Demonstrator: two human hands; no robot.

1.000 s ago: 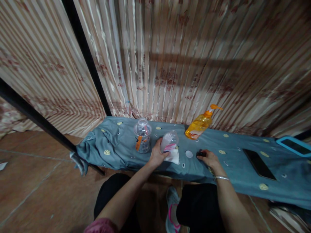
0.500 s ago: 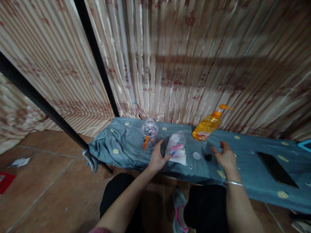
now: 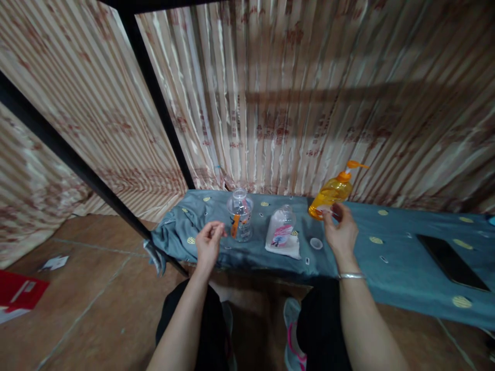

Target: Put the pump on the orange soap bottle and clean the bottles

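My left hand (image 3: 209,243) hovers in front of the bench edge with its fingers curled in against the thumb, and nothing shows in it. It is nearest to a clear upright bottle (image 3: 240,221) with an orange mark. My right hand (image 3: 340,233) is raised over the bench with its fingers loosely apart. Its fingertips are close to the base of an orange pump bottle (image 3: 332,192), and I cannot tell if they touch it. Between my hands a second clear bottle (image 3: 282,226) with a pink label rests on a white cloth (image 3: 288,251). A small white cap (image 3: 316,243) lies beside it.
The bench is covered with a blue-grey patterned cloth (image 3: 390,242). A black phone (image 3: 450,262) lies on it at the right. Black frame poles (image 3: 154,98) rise at the left before a striped curtain. Red and white papers (image 3: 17,291) lie on the tiled floor.
My left hand let go of the pink-label bottle and pulled back to the left. My right hand left the small black thing and rose toward the orange pump bottle. The black thing is no longer visible.
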